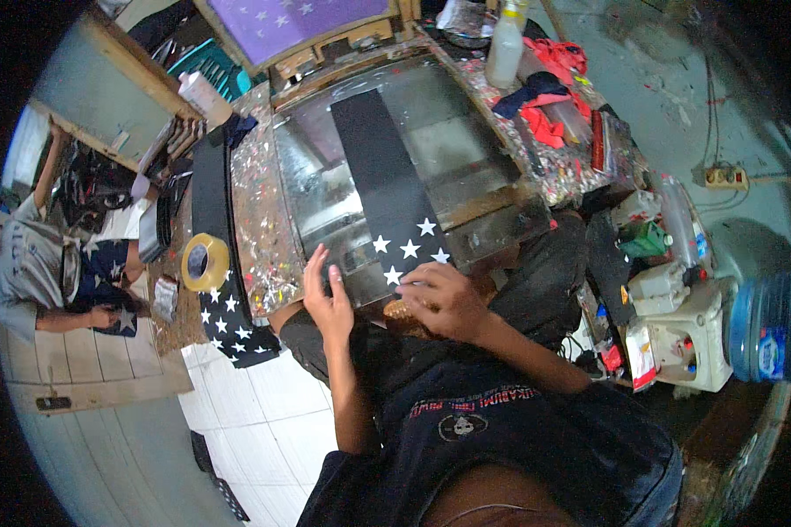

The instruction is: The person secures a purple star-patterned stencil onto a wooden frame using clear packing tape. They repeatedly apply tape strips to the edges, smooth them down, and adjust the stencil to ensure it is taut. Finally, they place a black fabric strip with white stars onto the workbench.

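Note:
A long black cloth strip (380, 167) with white stars at its near end lies flat on the glass plate (312, 184) in front of me. My left hand (328, 299) is raised at the near left edge of the glass, fingers stretched and apart, holding nothing. At the strip's starred end is my right hand (444, 300), its fingers loosely bent and spread over the near edge. Whether its fingertips touch the cloth cannot be made out. Part of the starred end is hidden beneath that hand.
Left of the glass, a tape roll (206, 262) sits on a pile of black starred strips (228, 321). A purple-meshed frame (294, 26) stands behind. A spray bottle (504, 48) and red cloth (558, 66) are far right. Another person (39, 263) works at left.

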The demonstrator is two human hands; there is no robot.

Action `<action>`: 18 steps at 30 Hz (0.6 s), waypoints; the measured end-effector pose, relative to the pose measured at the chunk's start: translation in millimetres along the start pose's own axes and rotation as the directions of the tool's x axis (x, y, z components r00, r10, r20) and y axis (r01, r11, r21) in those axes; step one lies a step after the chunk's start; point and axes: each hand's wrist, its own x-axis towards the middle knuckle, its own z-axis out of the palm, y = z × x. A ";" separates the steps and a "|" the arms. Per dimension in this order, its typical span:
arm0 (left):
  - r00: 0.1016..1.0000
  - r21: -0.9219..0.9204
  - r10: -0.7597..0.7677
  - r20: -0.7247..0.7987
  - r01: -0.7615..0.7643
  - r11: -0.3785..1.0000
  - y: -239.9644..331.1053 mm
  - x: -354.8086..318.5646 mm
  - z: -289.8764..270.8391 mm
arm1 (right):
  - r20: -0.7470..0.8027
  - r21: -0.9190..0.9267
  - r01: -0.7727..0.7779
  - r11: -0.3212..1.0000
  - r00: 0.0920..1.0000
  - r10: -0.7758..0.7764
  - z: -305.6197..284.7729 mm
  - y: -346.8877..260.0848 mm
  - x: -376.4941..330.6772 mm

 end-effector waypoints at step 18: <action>0.992 0.403 -0.007 -0.123 0.057 0.913 -23.1 1.9 -57.4 | -0.240 -0.780 -0.417 0.467 0.888 0.392 -203.1 148.5 -21.6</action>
